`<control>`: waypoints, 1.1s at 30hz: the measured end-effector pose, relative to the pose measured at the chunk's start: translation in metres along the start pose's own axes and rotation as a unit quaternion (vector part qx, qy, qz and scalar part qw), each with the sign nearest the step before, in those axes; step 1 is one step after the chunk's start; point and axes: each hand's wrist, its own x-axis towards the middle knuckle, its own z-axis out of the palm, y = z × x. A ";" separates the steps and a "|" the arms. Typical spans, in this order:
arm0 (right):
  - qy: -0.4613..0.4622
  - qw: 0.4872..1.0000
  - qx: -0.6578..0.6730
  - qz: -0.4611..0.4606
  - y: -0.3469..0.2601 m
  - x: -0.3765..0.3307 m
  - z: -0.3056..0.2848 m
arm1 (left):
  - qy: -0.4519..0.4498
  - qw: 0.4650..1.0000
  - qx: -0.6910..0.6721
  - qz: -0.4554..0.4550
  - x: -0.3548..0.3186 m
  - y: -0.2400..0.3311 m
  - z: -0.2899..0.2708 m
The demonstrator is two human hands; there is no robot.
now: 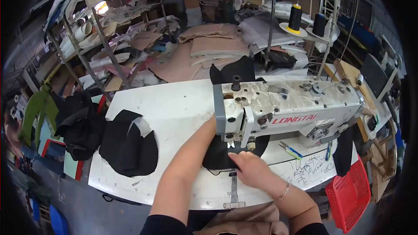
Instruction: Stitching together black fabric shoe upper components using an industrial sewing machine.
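I was at the feeding step, guiding a black fabric piece (217, 154) under the head of the white industrial sewing machine (287, 109) at the middle of the white work table (174, 104). The piece lay flat on the table beneath the needle area, its near edge close to me. My right hand (252, 169) rested on its near right part, palm down, fingers spread flat and pressing the cloth rather than pinching it. My left hand (213, 126) reached past the left end of the machine head; the head hid its fingers, so I could not tell whether they were curled, flat or holding the cloth. A stack of cut black pieces (128, 143) sat well apart on the left of the table, and small blue-handled thread snips (289, 149) lay just right of the fabric. 2 thread cones (295, 17) stood on the far right stand, and a red plastic basket (350, 193) hung off the near right edge. In my judgement, the next move called for both hands to keep the cloth flat and steer its edge evenly past the presser foot (230, 144), with fingertips clear of the needle.
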 end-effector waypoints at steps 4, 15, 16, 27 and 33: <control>-0.043 0.995 0.085 -0.017 0.023 -0.004 -0.020 | 0.032 0.998 0.052 -0.032 -0.046 -0.001 -0.021; 0.054 0.994 -0.008 -0.093 0.050 0.010 -0.016 | -0.137 0.906 0.374 0.145 -0.131 0.094 -0.018; 0.055 0.994 -0.011 -0.093 0.049 0.009 -0.011 | -0.155 0.908 0.362 0.140 -0.129 0.090 -0.021; 0.013 0.988 0.102 -0.114 0.062 0.000 0.002 | -0.157 0.961 0.225 0.037 -0.136 0.074 -0.023; -0.001 0.991 0.083 -0.108 0.062 0.000 0.006 | -0.189 0.959 0.200 0.074 -0.133 0.067 -0.023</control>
